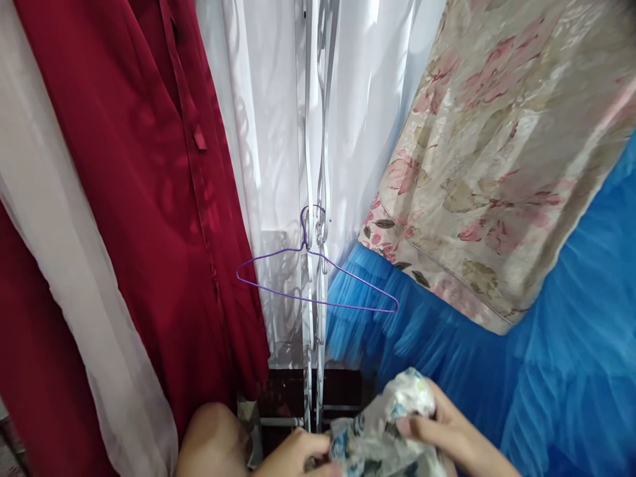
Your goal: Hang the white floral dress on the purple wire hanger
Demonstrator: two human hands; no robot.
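A bunched piece of white and grey cloth with a blue pattern [380, 430] is at the bottom of the view, over my lap. My left hand [305, 454] grips its left edge, partly cut off by the frame. On the other side, my right hand [437, 424] holds the bunch with the thumb pressed on top. Which garment the cloth is cannot be made out. Beyond my hands, a thin purple clothes hanger [318, 303] hangs with nothing on it from a white metal rack [311, 331].
A dark red garment [149, 218] and a pale sheer strip of fabric [64, 232] hang at the left. White curtains [273, 119] are behind the rack. At the right, a floral garment [477, 172] hangs over blue ruffled tulle [497, 377]. My bare knee [213, 434] shows bottom left.
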